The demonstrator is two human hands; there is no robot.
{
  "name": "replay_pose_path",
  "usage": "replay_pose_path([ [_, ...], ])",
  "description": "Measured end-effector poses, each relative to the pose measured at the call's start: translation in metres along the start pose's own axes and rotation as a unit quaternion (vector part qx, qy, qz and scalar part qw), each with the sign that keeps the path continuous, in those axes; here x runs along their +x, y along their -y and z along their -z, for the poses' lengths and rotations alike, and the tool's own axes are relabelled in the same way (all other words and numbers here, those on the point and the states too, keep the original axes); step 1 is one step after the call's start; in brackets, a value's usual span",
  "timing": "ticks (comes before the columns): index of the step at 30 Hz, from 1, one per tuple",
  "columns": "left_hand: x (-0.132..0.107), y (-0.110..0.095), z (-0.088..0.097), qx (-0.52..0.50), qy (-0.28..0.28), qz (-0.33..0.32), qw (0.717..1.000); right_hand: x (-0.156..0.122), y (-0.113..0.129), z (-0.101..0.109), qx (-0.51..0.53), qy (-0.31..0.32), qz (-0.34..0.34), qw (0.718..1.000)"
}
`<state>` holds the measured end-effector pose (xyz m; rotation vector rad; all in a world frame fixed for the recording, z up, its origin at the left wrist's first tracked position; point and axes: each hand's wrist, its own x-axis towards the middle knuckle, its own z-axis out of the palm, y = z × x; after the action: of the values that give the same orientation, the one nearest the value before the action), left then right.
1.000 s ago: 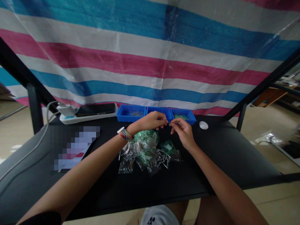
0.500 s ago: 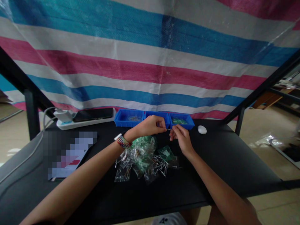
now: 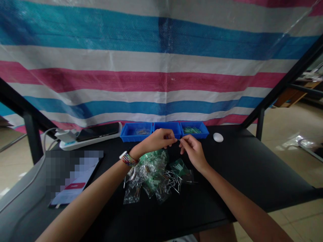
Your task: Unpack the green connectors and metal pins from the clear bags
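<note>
My left hand [image 3: 157,140] and my right hand [image 3: 191,150] meet above the black table [image 3: 247,171], fingertips pinched together on a thin small part [image 3: 178,139] that I cannot name. Both hands are closed in a pinch. Just below them lies a heap of small clear and green plastic bags [image 3: 153,171] with loose metal pins [image 3: 174,178] spilled beside it. A beaded band is on my left wrist. Behind the hands stand three blue bins [image 3: 164,129] in a row; the right one holds green parts [image 3: 192,130].
A white power strip [image 3: 88,139] with a dark phone [image 3: 98,131] on it and a plugged charger [image 3: 65,135] sits at the back left. A blurred-out paper [image 3: 73,174] lies left. A white round object [image 3: 218,137] is at the back right. A striped tarp hangs behind the table.
My view has tilted and shifted slightly. Both hands stay pinched together over the bag heap, drifting a little left and down in the picture.
</note>
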<state>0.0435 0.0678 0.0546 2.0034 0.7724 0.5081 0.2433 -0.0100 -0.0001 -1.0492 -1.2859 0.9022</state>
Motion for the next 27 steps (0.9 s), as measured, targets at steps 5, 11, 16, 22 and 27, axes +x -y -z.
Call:
replay_pose_path([
  [5, -0.0018, -0.0033, 0.0026, -0.037, 0.02, 0.01, 0.999, -0.0007, 0.004, 0.0002, 0.018, -0.006, 0.006, 1.0],
  [11, -0.0007, -0.0032, -0.0015, -0.047, 0.01, -0.003, 0.999, -0.0008, 0.0007, 0.0011, 0.05, -0.004, -0.036, 0.998],
  [16, 0.0004, -0.0033, -0.0053, -0.052, -0.021, -0.014, 0.998, -0.0001, -0.0043, 0.0016, 0.058, 0.016, -0.074, 0.995],
  [22, -0.0032, -0.0035, -0.0007, -0.046, 0.022, 0.013, 0.999, -0.0013, 0.0014, 0.0016, 0.04, 0.007, -0.032, 0.999],
  [27, -0.0065, -0.0042, 0.0021, -0.044, 0.046, 0.031, 0.997, -0.0028, 0.0039, 0.0004, 0.034, 0.008, -0.003, 0.999],
])
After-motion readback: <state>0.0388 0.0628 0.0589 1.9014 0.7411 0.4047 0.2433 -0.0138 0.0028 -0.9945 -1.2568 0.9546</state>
